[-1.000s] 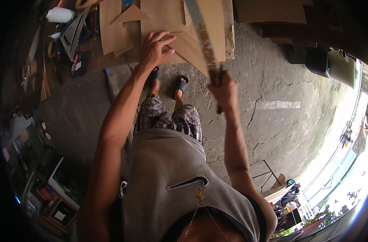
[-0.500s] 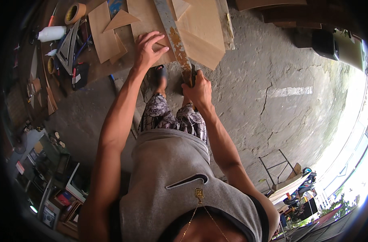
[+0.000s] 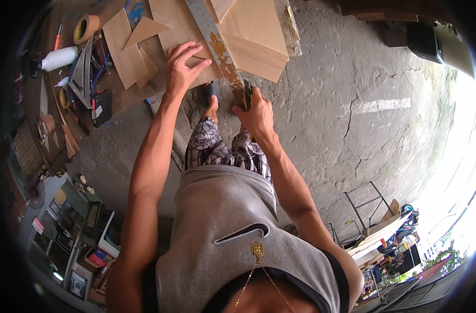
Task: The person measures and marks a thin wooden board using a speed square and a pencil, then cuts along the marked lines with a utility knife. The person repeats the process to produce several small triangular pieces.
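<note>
My right hand (image 3: pixel 257 116) is closed round the black and yellow handle (image 3: pixel 248 95) of a handsaw. Its long, rust-spotted steel blade (image 3: pixel 218 48) reaches away from me across pale plywood pieces (image 3: pixel 256 44) near the front of the workbench (image 3: pixel 60 21). My left hand (image 3: pixel 185 68) rests with fingers apart on plywood just left of the blade, holding nothing. A small triangular offcut (image 3: pixel 144 32) and a long cut piece (image 3: pixel 122 52) lie farther left.
Tape rolls (image 3: pixel 84 28), a white bottle (image 3: pixel 59 59), metal squares (image 3: pixel 82 73) and other tools crowd the bench's left side. My feet (image 3: pixel 212 96) stand on cracked concrete (image 3: pixel 363 130). Cluttered shelving (image 3: pixel 76 240) is at lower left, a metal frame (image 3: pixel 368 208) at lower right.
My right hand and the saw have moved left and swung to lie closer to my left hand, which stays on the plywood. The bench appears farther left in view.
</note>
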Demonstrator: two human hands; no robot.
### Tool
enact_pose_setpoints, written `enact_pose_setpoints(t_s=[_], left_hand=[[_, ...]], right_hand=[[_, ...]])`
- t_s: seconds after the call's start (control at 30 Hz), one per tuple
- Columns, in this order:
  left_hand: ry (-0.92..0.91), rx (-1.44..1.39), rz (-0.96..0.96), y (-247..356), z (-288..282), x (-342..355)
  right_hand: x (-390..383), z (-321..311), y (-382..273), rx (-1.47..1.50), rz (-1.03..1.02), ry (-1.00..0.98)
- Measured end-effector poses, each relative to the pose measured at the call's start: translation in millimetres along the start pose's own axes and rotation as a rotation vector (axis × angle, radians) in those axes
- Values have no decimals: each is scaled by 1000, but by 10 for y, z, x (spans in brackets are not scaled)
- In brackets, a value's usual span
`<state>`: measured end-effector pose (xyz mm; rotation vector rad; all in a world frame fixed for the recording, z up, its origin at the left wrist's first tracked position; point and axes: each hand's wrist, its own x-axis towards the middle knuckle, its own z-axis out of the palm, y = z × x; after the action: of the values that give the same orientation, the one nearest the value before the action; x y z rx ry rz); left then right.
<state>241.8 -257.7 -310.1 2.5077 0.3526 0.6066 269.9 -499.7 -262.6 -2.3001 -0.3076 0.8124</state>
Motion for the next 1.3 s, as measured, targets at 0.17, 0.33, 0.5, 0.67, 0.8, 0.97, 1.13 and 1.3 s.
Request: enact_pose_setpoints(t_s=[0.17,0.33,0.5,0.67,0.8,0.97,1.13,1.3], left_hand=[[34,-6,8,-16,21,-24],[18,-3,12,12,-4,-28],[13,-1,0,12,0,-38],[-1,0,2,-8,-7,-44],[11,-1,7,-21,1,-48],[4,23,0,-32,11,-73],[-2,42,6,-50,40,-89],[4,56,16,-51,49,-88]], right_hand=[[-5,19,19,24,-10,1],[-18,22,35,36,-49,9],[-12,19,40,43,-57,3],[-2,8,40,38,-40,-8],[-6,-2,37,40,-42,-10],[-1,-17,27,28,-24,-32],[-3,3,50,16,-26,-39],[-6,-9,40,31,-32,-43]])
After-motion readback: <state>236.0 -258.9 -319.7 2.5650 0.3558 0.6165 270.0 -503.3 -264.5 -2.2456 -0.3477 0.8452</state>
